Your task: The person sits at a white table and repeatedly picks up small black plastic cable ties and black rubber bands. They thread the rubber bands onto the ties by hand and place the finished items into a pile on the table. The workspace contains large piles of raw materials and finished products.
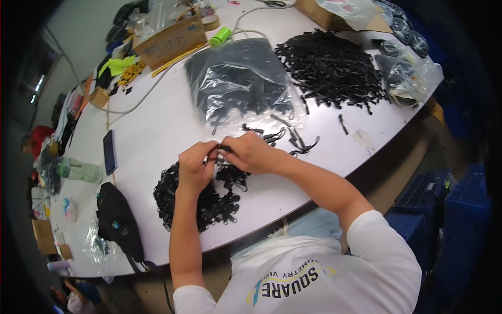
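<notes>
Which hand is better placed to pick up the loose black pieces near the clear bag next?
Probably the right hand: it is nearer the loose black pieces, while the left hand is farther left, by the near black pile. Both hands seem occupied with a small dark piece.

The surface (282, 191) was coloured white, and plain black was shown by the near heap of small parts (218, 208), the far pile (334, 68) and the pouch (116, 209). Pale green was borne by the bottle (81, 171), brown by the cardboard box (175, 44), blue by the crates (465, 204).
</notes>
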Available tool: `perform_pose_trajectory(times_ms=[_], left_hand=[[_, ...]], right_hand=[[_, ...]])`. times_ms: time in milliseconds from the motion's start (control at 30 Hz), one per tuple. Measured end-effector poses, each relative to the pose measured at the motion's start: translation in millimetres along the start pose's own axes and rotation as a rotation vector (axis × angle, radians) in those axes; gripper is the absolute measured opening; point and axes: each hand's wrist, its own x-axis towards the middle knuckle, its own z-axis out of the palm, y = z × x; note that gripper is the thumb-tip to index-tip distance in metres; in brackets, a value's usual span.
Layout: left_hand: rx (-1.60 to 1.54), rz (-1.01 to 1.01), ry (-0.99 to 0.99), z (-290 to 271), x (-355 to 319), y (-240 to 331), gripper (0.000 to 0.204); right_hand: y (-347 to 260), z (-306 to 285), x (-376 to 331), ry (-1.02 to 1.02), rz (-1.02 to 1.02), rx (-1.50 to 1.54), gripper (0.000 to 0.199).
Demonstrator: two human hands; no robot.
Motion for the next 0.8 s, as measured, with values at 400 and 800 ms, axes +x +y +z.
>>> perform_pose_trajectory(times_ms=[400, 800], left_hand=[[-0.009, 0.033, -0.035, 2.3, 3.4, 6.7, 0.024], [-0.482, -0.260, 0.056, -0.2, 1.2, 4.2, 0.005]], right_hand=[[1.8, -1.8, -0.4, -0.149, 0.113, -0.231, 0.019], [-0.7, -1.5, 0.0, 0.008, -0.009, -0.192, 0.019]])
